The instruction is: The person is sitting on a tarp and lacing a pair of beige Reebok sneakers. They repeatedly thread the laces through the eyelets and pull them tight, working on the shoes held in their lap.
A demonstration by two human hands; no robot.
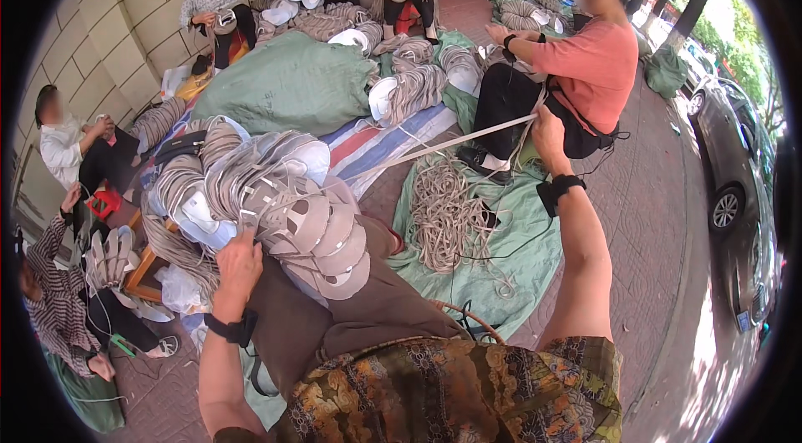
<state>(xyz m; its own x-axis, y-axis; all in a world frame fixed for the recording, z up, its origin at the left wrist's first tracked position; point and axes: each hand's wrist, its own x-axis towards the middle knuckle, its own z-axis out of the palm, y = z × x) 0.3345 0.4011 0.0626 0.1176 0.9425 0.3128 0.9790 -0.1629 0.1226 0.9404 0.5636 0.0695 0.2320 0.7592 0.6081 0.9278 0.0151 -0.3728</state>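
Left of the frame's centre, a stack of beige shoe uppers [334, 246] lay over brown trousers [359, 322], its left edge gripped by the left hand [240, 265]. Right of centre, the right hand [549, 135] pinched a pale lace [468, 139] stretched toward the stack.

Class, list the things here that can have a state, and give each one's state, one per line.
Left hand: closed on stacked shoe uppers
Right hand: closed on lace
Shoe uppers: nested, overlapping
Lace: pulled straight
Lace pile: loose, tangled
Green sheet: spread, wrinkled
Large green sack: bulging, lying down
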